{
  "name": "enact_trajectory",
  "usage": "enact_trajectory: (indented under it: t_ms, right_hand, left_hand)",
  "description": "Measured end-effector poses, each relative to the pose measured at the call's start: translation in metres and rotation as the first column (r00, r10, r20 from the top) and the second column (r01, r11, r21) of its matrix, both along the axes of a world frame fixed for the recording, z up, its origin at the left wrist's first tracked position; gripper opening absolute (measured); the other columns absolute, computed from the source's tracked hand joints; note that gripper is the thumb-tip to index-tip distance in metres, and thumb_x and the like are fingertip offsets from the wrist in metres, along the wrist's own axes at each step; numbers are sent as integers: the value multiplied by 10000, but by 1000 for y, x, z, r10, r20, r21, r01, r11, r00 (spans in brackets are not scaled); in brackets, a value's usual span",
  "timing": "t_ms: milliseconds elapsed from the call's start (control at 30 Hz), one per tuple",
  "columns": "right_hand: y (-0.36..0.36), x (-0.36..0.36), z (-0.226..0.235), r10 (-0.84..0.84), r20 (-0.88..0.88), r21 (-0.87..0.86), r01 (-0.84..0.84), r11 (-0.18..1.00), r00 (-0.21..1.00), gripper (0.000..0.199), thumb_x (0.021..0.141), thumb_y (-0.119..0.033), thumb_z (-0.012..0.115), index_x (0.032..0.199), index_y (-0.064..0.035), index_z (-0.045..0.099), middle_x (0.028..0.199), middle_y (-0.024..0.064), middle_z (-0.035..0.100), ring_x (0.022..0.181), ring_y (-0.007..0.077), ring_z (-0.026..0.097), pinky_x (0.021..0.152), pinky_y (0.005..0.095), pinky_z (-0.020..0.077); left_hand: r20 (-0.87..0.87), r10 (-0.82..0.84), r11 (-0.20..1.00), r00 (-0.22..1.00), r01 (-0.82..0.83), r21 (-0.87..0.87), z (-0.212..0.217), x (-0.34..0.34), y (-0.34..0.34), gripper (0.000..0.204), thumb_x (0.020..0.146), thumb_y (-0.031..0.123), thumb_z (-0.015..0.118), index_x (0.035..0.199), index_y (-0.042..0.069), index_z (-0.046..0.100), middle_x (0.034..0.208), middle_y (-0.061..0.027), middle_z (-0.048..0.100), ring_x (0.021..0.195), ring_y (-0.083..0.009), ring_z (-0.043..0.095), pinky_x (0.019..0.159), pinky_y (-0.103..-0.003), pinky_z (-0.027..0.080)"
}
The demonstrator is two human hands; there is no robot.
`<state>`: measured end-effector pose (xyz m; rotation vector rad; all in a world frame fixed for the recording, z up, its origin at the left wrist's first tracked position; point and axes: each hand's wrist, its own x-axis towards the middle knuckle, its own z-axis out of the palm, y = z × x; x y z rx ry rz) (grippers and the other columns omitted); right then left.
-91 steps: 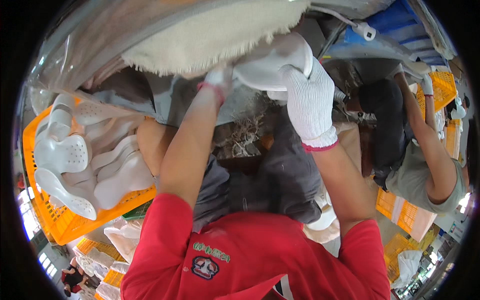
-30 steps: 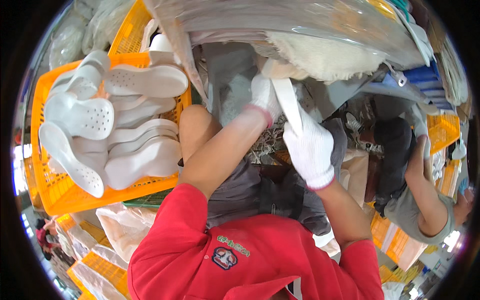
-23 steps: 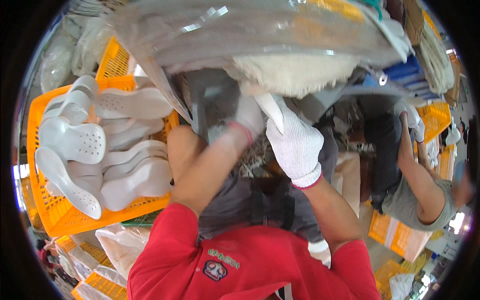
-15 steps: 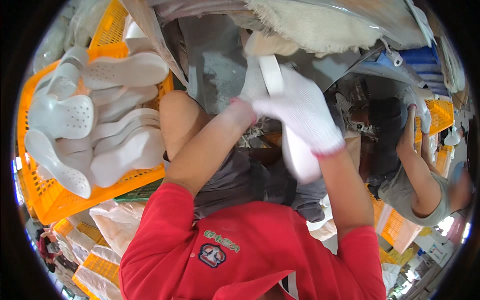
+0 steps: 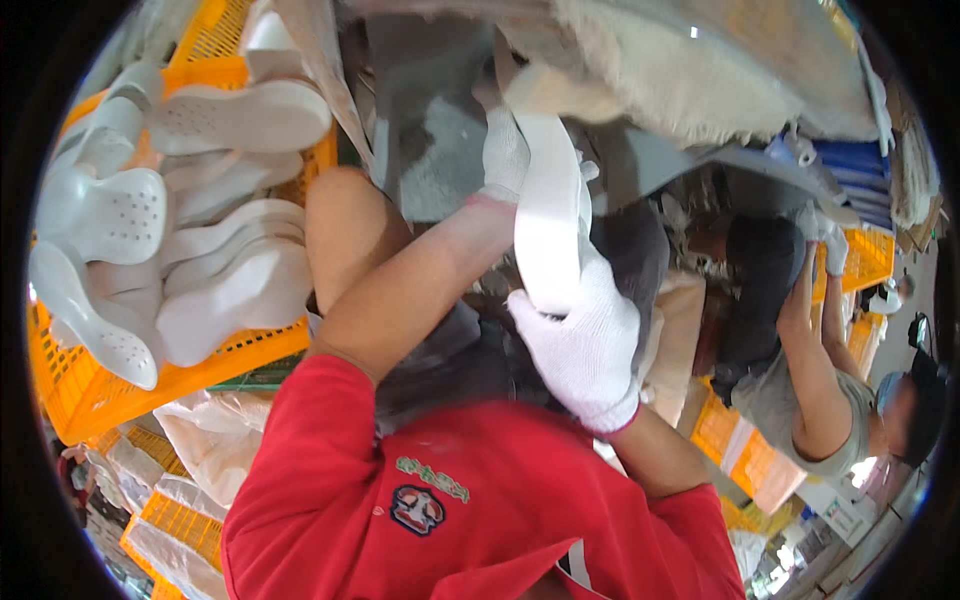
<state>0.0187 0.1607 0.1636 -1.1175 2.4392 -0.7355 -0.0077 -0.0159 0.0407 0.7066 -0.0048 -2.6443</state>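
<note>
Down looked the head camera, the left of its pair, from above the red shirt (image 5: 490, 500), and how near that shirt loomed! Past it, at middle range, were the left hand (image 5: 505, 155) and the right hand (image 5: 590, 345); off to the shirt's left, an orange crate (image 5: 190, 385); to its right, farther out, a co-worker (image 5: 810, 425), all in one wide fisheye sweep.

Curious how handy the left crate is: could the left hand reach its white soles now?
Probably yes: the piled soles lie uncovered in the orange crate by the left knee, but the left hand is beside the white sole in the right hand.
</note>
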Motion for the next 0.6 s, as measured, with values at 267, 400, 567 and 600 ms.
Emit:
enact_trajectory:
  t_ms: [267,400,567,600]
  right_hand:
    - [-50,-51,-3,170,-423,-180,-267,947,890,302,841,-324,818,1079,-147,762,814,105,710,713,327,748,626,449,600]
    - [-47,-53,-16,91,-409,-252,-208,945,908,492,821,-382,921,1194,-106,757,1058,145,773,919,325,786,786,419,626]
    - [-94,-71,-13,333,-514,-81,-431,899,790,485,782,-480,930,999,-60,824,919,176,787,884,331,791,803,412,622]
    - [-87,-64,-2,286,-156,-138,-308,941,945,489,783,-432,915,1058,-41,816,955,195,783,909,350,780,818,426,617]
  left_hand:
    - [-20,113,970,993,-114,-214,1,-13,-37,808,1065,810,369,1332,87,611,1144,-109,695,1037,-332,683,930,-458,552]
    - [-66,100,982,993,-110,-156,2,-5,-12,829,1070,804,370,1387,77,612,1206,-122,719,1106,-343,696,991,-457,552]
    - [-33,319,927,947,-319,-196,3,0,9,858,1072,803,353,1437,76,624,1289,-139,744,1200,-348,707,1072,-457,547]
    - [48,281,950,959,-270,-159,0,3,17,863,1069,808,336,1431,84,635,1309,-143,746,1225,-342,704,1094,-458,542]
